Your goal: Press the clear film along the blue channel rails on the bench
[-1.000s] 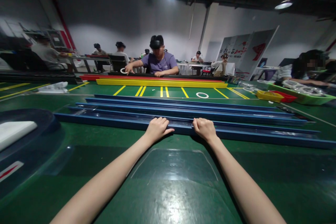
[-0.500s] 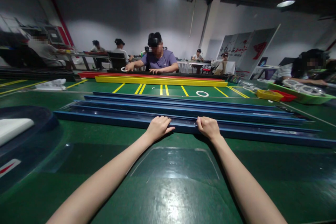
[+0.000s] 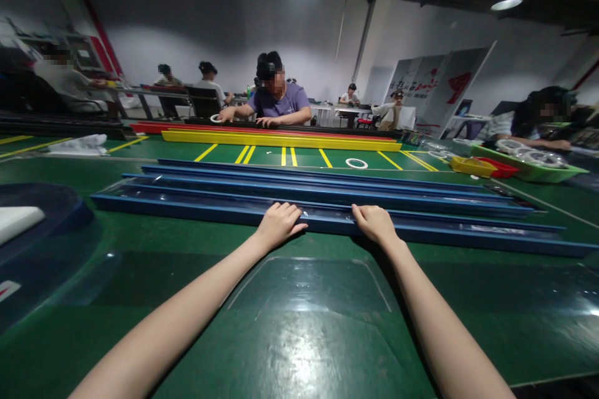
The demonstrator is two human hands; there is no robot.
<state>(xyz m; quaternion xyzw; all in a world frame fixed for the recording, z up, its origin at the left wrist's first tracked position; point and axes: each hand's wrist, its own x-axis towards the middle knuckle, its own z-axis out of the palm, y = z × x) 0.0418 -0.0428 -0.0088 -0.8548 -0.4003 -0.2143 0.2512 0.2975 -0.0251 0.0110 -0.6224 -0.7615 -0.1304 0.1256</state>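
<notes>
Several long blue channels lie side by side across the green table. My left hand (image 3: 278,223) rests on the near edge of the nearest blue channel (image 3: 187,207), fingers curled over its rim and thumb out to the right. About a hand's width to the right, my right hand (image 3: 374,222) grips the same rim with its fingers bent over it. A clear film wrap covers the channels.
A dark blue tray (image 3: 56,212) with a white block sits at the left. Yellow and red channels (image 3: 281,138) lie at the far side, where a seated person handles a tape roll. A white tape ring (image 3: 356,163) lies mid-table. Yellow, red and green bins (image 3: 482,167) stand far right.
Both hands stay on the nearest blue channel. My right hand has slid slightly right along the rim. The view has shifted a little.
</notes>
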